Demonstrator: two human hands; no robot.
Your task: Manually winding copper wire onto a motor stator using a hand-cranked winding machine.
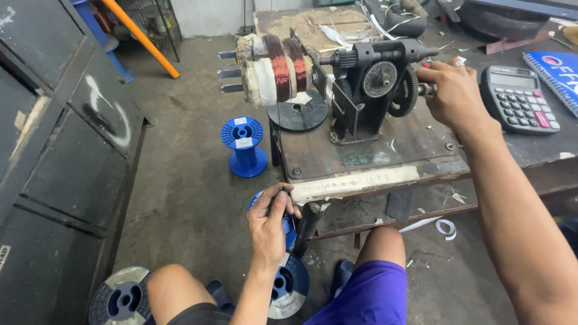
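My left hand (pixel 269 218): it is low, near my knees, with thumb and fingers pinched together; I think a thin wire is between them, but it is too fine to see for sure.
My right hand (pixel 453 91): it is closed around the crank handle on the right side of the winding machine (pixel 373 78).
Winding machine: black, with gear wheels, it stands on the worn metal table (pixel 361 153) in front of me.
Coil form (pixel 278 67): on the left end of the machine shaft, wrapped in white tape, with two bands of copper-coloured wire.
Black disc (pixel 299 112): it lies on the table just under the coil form.
Blue spool (pixel 243 146): upright on the floor, left of the table.
Other spools: one blue spool (pixel 288 287) is near, just below my left hand, another (pixel 121 297) at the left of my knee.
Calculator (pixel 519 99): on the table, right of my right hand, beside a blue notebook (pixel 557 73).
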